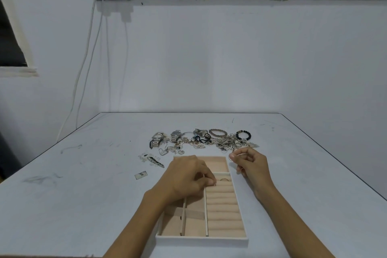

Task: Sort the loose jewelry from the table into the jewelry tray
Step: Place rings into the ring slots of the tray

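So this is early in the sort, right in the ring-seating step. The tray [201, 241] sits on the surface [83, 195] directly under both forearms, and almost all its compartments look bare. The left hand [188, 178] is over the middle of the tray with its fingers curled down, tips pressing into the padded ring rolls. One ring [224, 179] is already tucked into the top roll just beside those fingertips. I honestly can't tell whether that hand is pinching anything or only pushing on the padding. The right hand [251, 165] hovers just off the tray's far right corner, pinching a thin ring [231, 158] between thumb and forefinger, the other fingers loosely curled in. The big pile of jewelry [201, 140] lies beyond both hands, just past the tray's far edge: chains tangled together, a couple of watches [175, 135] out past the left hand, and bead bracelets [243, 135] out past the right one. My guess for the next move is that the right hand brings its ring over and slides it upright into a roll slot near the seated one, which calls for a light, precise push so it wedges in and doesn't flop. The left hand would need to clear out of that slot first. After that the tangled chains look like the fiddly part.
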The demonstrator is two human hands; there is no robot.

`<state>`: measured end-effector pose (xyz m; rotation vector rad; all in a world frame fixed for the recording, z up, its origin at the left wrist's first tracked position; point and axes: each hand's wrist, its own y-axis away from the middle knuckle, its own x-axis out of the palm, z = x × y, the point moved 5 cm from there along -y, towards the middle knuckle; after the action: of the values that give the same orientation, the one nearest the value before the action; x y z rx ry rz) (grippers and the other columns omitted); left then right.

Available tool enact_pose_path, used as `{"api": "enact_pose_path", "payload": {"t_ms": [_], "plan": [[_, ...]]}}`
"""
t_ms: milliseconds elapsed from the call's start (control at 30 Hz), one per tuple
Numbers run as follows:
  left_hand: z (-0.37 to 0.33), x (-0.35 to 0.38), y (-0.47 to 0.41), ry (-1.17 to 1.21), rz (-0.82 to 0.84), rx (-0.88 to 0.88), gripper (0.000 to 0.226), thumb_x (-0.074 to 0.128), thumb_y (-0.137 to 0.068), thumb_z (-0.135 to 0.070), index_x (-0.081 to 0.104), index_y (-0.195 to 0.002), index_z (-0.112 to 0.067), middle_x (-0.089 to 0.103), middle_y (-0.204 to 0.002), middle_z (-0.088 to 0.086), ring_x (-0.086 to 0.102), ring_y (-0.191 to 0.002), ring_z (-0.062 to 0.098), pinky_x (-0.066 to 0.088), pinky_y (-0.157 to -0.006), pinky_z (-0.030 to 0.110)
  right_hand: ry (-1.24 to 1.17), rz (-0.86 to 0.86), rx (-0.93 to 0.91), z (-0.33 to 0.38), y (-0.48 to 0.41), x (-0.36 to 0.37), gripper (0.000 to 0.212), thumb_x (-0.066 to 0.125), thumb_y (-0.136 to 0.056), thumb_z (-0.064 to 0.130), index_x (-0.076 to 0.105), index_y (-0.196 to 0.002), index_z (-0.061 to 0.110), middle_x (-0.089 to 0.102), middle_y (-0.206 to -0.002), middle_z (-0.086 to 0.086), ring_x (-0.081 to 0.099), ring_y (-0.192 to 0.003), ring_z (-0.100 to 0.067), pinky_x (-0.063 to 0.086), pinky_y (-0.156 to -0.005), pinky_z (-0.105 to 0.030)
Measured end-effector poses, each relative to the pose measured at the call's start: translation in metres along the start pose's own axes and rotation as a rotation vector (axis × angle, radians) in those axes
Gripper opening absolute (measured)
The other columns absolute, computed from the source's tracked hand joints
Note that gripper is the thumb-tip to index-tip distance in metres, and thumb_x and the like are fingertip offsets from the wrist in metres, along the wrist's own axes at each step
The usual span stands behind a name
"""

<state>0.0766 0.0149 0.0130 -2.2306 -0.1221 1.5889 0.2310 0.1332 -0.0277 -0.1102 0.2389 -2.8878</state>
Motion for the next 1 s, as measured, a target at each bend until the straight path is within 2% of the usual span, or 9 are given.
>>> {"api": "enact_pose_path", "payload": {"t_ms": [200,300,367,433,500,700,833,900,1000], "plan": [[0.014,0.007,-0.004,0.32,0.11,-0.201,0.011,0.075,-0.076,-0.035,0.076,-0.087,-0.037,0.072,-0.076,-0.009,0.06,-0.07,0.003,0.051,-0.071,0.028,0.029,0.065,-0.042,0.015,0.012,0.004,0.009,0.078,-0.076,0.007,0.07,-0.081,0.007,0.061,-0.067,-0.004,0.05,-0.05,-0.004,0.039,-0.047,-0.012],[0.014,0.008,-0.006,0.439,0.122,-0.254,0.01,0.078,-0.076,-0.017,0.078,-0.085,-0.022,0.067,-0.064,-0.01,0.053,-0.055,-0.006,0.04,-0.059,0.01,0.036,0.154,-0.082,0.024,0.026,0.007,0.009,0.079,-0.072,0.004,0.072,-0.077,0.005,0.061,-0.066,-0.006,0.048,-0.051,-0.005,0.042,-0.052,-0.012],[0.014,0.011,-0.007,0.526,0.134,-0.3,0.013,0.077,-0.076,-0.007,0.077,-0.087,-0.014,0.067,-0.062,-0.011,0.057,-0.056,-0.009,0.041,-0.058,0.006,0.014,0.215,-0.067,0.026,0.036,0.008,0.008,0.079,-0.07,0.001,0.074,-0.075,0.004,0.064,-0.065,-0.012,0.056,-0.055,-0.012,0.052,-0.065,-0.023],[0.013,0.011,-0.005,0.567,0.134,-0.327,0.015,0.078,-0.073,-0.007,0.077,-0.085,-0.016,0.068,-0.063,-0.011,0.058,-0.057,-0.007,0.047,-0.062,0.012,0.055,0.242,-0.062,0.027,0.044,0.008,0.009,0.079,-0.07,0.0,0.075,-0.072,0.007,0.067,-0.067,-0.014,0.061,-0.063,-0.02,0.053,-0.072,-0.032],[0.019,0.01,-0.002,0.53,0.073,-0.339,0.015,0.082,-0.07,-0.019,0.075,-0.083,-0.025,0.07,-0.072,-0.013,0.056,-0.06,-0.003,0.051,-0.068,0.022,0.165,0.254,-0.085,0.029,0.049,0.007,0.011,0.08,-0.069,0.003,0.075,-0.069,0.012,0.07,-0.067,-0.01,0.058,-0.066,-0.021,0.049,-0.069,-0.028],[0.067,-0.009,0.048,0.389,-0.435,-0.508,0.011,0.056,-0.085,-0.037,0.065,-0.09,-0.039,0.063,-0.101,-0.022,0.057,-0.096,0.002,0.044,-0.079,0.024,0.407,0.246,-0.154,0.031,0.058,0.006,0.016,0.079,-0.071,0.006,0.074,-0.063,0.019,0.067,-0.068,0.006,0.05,-0.063,-0.006,0.04,-0.059,-0.009],[0.086,0.0,0.062,0.132,-0.274,-0.527,0.032,0.046,-0.096,-0.012,0.058,-0.121,-0.026,0.054,-0.133,-0.007,0.045,-0.129,0.015,0.037,-0.099,0.029,0.471,0.248,-0.188,0.032,0.059,0.009,0.02,0.077,-0.073,0.004,0.074,-0.064,0.022,0.065,-0.069,0.01,0.053,-0.063,-0.003,0.039,-0.059,-0.008],[0.086,0.008,0.061,0.026,-0.149,-0.51,0.041,0.035,-0.1,-0.011,0.045,-0.139,-0.019,0.037,-0.151,-0.003,0.024,-0.144,0.015,0.021,-0.115,0.031,0.506,0.255,-0.205,0.032,0.06,0.01,0.022,0.074,-0.075,0.003,0.074,-0.065,0.023,0.065,-0.07,0.013,0.053,-0.062,-0.001,0.039,-0.059,-0.008],[0.087,0.016,0.062,-0.018,-0.078,-0.519,0.043,0.025,-0.104,-0.021,0.033,-0.146,-0.023,0.024,-0.157,-0.007,0.01,-0.147,0.009,0.008,-0.119,0.03,0.567,0.266,-0.218,0.032,0.062,0.014,0.025,0.069,-0.078,0.001,0.073,-0.067,0.023,0.063,-0.069,0.018,0.052,-0.061,0.001,0.039,-0.057,-0.008]]}}
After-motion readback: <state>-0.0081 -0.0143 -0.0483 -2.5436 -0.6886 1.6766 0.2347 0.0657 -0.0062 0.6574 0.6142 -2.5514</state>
